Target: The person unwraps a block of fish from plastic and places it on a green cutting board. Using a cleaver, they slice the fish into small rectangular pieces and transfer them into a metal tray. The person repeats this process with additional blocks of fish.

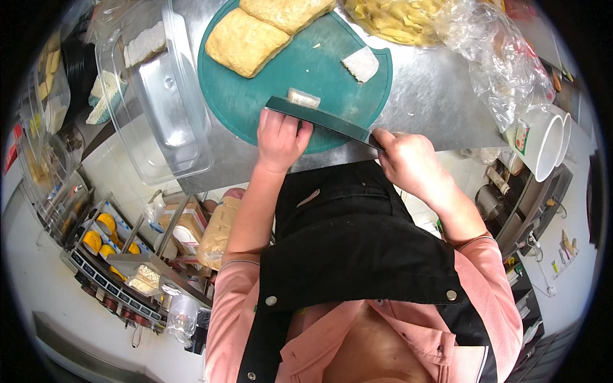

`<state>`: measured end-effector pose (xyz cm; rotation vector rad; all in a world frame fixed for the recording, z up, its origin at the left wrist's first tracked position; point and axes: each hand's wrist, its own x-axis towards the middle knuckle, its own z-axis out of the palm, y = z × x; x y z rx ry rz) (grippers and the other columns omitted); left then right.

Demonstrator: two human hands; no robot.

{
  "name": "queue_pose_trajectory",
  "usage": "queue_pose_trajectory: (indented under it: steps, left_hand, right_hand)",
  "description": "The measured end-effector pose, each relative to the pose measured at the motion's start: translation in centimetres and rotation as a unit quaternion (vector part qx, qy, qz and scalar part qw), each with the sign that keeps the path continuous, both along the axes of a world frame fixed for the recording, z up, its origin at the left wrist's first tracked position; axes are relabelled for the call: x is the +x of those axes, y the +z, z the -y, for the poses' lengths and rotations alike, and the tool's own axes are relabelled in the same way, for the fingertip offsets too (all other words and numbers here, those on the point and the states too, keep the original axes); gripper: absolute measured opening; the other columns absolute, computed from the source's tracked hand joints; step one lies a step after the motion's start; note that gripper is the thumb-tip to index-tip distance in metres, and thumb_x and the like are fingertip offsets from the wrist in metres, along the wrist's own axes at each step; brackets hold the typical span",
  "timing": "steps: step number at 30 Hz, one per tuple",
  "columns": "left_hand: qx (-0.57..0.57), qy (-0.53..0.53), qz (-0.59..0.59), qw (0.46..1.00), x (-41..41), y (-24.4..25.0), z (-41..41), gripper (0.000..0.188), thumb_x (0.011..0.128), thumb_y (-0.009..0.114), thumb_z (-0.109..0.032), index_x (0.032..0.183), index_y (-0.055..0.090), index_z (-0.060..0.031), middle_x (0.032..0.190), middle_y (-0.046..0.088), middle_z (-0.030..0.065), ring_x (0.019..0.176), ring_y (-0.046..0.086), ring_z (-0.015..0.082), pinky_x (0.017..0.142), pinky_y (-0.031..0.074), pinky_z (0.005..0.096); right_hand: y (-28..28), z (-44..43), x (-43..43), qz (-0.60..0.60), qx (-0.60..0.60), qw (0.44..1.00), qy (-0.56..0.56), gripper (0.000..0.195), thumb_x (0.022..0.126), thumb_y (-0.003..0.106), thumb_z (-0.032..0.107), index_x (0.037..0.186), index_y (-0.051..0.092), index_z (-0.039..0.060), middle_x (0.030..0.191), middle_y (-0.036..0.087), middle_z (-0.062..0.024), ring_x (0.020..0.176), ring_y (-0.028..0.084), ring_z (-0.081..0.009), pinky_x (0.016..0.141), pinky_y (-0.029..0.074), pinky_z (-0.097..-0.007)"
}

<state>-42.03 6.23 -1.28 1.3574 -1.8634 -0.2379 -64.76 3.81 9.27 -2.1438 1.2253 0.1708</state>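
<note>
My right hand is closed around the handle of a broad-bladed kitchen knife, its blade slanting across the front of a round green cutting board. Close against the near side of the blade is my left hand, its fingertips hidden by the steel; what they hold cannot be seen. Just beyond the blade a small whitish block rests on the board. A flat white piece with a ragged edge lies farther right. At the far left of the board sit large yellowish slabs, possibly dough or tofu.
Left of the board stands a clear plastic tub with a white slab inside. A bag of yellow strips is at the back right, beside crumpled plastic film. White paper tubs lie at the steel table's right edge.
</note>
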Motion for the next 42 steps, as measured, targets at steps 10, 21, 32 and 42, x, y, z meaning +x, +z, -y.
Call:
queue_pose_trajectory:
  steps: [10, 21, 32, 42]
  left_hand:
    - [0.007, -0.005, -0.005, 1.0, 0.4, -0.5, -0.1, 0.029, 0.062, 0.07, -0.003, 0.088, 0.059, -0.0018, 0.087, 0.054, 0.0118, 0.077, 0.054, 0.0322, 0.066, 0.047, 0.0381]
    - [-0.011, 0.008, -0.035, 0.999, 0.7, -1.8, 0.2, 0.028, 0.059, 0.071, -0.004, 0.085, 0.06, -0.0044, 0.087, 0.055, 0.0095, 0.075, 0.055, 0.0293, 0.065, 0.048, 0.0367]
    - [0.0, -0.011, -0.09, 0.996, 0.7, -2.0, 0.4, 0.023, 0.06, 0.071, -0.005, 0.081, 0.062, -0.0071, 0.084, 0.057, 0.0058, 0.077, 0.056, 0.0263, 0.068, 0.048, 0.035]
    - [-0.005, -0.008, -0.067, 0.998, 0.8, -1.5, -0.3, 0.032, 0.062, 0.074, -0.004, 0.09, 0.058, -0.0072, 0.091, 0.054, 0.0083, 0.081, 0.055, 0.0285, 0.069, 0.046, 0.0367]
  right_hand:
    - [0.7, 0.7, 0.4, -0.018, 0.049, 0.999, 0.016, 0.019, 0.072, 0.06, 0.007, 0.089, 0.054, 0.0025, 0.056, 0.053, -0.017, 0.058, 0.057, -0.0378, 0.052, 0.045, -0.0461]
    - [1.4, 2.6, 2.5, -0.108, 0.152, 0.981, 0.044, 0.017, 0.07, 0.054, 0.005, 0.086, 0.056, -0.0017, 0.068, 0.061, -0.0215, 0.069, 0.062, -0.0382, 0.06, 0.05, -0.0458]
    - [-1.5, 5.1, 6.9, -0.201, 0.216, 0.955, 0.037, 0.016, 0.073, 0.054, 0.008, 0.082, 0.066, 0.0015, 0.086, 0.065, -0.0194, 0.085, 0.064, -0.0338, 0.075, 0.051, -0.0421]
    - [-4.3, 2.3, 5.2, -0.062, 0.083, 0.995, 0.008, 0.05, 0.071, 0.052, 0.003, 0.12, 0.047, 0.0122, 0.084, 0.059, -0.0227, 0.073, 0.061, -0.0389, 0.065, 0.05, -0.0458]
